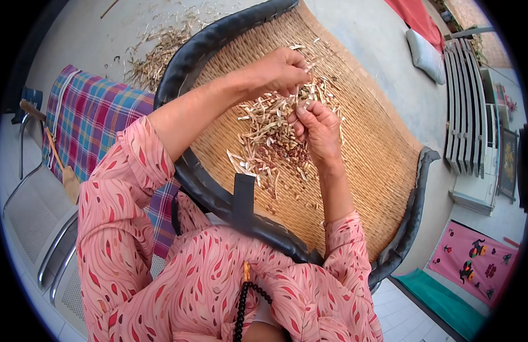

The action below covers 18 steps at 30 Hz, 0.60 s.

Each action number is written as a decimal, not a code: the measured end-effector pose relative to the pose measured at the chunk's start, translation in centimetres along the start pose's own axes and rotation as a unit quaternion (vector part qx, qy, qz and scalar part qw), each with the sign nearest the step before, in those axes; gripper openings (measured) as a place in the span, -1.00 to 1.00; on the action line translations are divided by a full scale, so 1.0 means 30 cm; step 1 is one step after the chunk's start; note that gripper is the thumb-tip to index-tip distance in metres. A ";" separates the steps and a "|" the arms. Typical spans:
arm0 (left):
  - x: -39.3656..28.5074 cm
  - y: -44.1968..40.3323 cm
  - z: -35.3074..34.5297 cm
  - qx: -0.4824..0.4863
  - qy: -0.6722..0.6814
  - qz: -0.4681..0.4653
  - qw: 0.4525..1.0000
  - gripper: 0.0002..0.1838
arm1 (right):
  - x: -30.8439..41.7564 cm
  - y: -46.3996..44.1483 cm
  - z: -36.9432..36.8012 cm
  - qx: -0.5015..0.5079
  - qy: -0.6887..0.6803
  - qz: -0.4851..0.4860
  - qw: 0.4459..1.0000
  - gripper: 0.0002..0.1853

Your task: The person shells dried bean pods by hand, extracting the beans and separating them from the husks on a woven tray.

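My left hand (278, 71) is closed over the pile, its fingertips pinching a pale dry bean pod. Just below and to the right, my right hand (319, 126) is also closed, thumb against forefinger, on a small piece of dry pod (305, 104). The fingers of both hands nearly meet. Under them, dry pods and husks (258, 117) lie heaped with loose reddish-brown beans (281, 153). All this rests on a large woven winnowing tray (372, 171) with a black padded rim, close against my body.
A heap of husks (158, 57) lies on the floor beyond the tray. At left, a checked cloth (101, 102) hangs over metal chairs (36, 211), near a wooden-handled brush (70, 181). To the right are a pillow (425, 56), stacked grey slats (464, 108) and a pink mat (472, 259).
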<state>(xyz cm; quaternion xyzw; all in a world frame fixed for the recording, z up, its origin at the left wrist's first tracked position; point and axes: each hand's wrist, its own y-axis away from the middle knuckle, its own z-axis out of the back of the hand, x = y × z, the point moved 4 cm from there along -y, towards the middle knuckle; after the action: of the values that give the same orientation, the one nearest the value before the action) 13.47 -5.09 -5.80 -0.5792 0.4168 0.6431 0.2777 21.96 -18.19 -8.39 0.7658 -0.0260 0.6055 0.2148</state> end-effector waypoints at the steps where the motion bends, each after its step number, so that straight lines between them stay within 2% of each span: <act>1: -0.016 0.004 -0.009 0.010 0.001 -0.012 1.000 -0.76 | 0.005 -0.004 0.002 -0.004 -0.019 0.005 1.000 -0.90; 3: -0.041 0.012 -0.021 0.031 0.004 -0.037 0.999 -0.74 | 0.034 -0.001 -0.003 -0.007 -0.041 0.005 0.999 -0.91; 4: -0.041 0.002 -0.024 0.072 -0.024 -0.070 0.995 -0.74 | 0.047 -0.001 -0.010 -0.004 -0.048 0.015 0.999 -0.91; 8: -0.043 0.009 -0.047 0.050 0.096 0.005 0.994 -0.77 | 0.061 -0.007 -0.041 0.013 -0.094 0.025 0.995 -0.88; 9: -0.048 0.005 -0.036 0.006 0.137 0.002 0.991 -0.78 | 0.060 -0.011 -0.049 0.015 -0.105 0.025 0.994 -0.87; 10: -0.053 0.001 -0.027 -0.037 0.177 -0.001 0.983 -0.79 | 0.033 -0.029 -0.028 0.018 -0.066 0.017 0.997 -0.83; 11: -0.056 0.002 -0.015 -0.080 0.217 -0.005 0.973 -0.79 | 0.011 -0.044 -0.014 -0.006 0.111 0.101 0.989 -0.81; 12: -0.074 0.008 0.006 -0.126 0.213 0.011 0.969 -0.82 | -0.016 -0.057 -0.006 -0.030 0.283 0.181 0.941 -0.79; 14: -0.092 0.014 0.054 -0.169 0.203 0.009 0.964 -0.84 | -0.037 -0.053 -0.030 -0.060 0.553 0.303 0.774 -0.76; 17: -0.093 0.013 0.088 -0.207 0.193 0.019 0.959 -0.86 | -0.115 -0.069 -0.073 -0.033 0.714 0.231 0.660 -0.83; 18: -0.085 0.012 0.093 -0.208 0.197 0.017 0.958 -0.88 | -0.125 -0.066 -0.079 -0.039 0.708 0.241 0.662 -0.86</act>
<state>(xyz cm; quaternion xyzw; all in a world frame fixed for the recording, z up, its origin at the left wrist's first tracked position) 12.17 -2.56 -3.28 -0.7322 0.3300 0.5935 0.0519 19.37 -16.38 -12.08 0.0637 -0.0730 0.9943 0.0450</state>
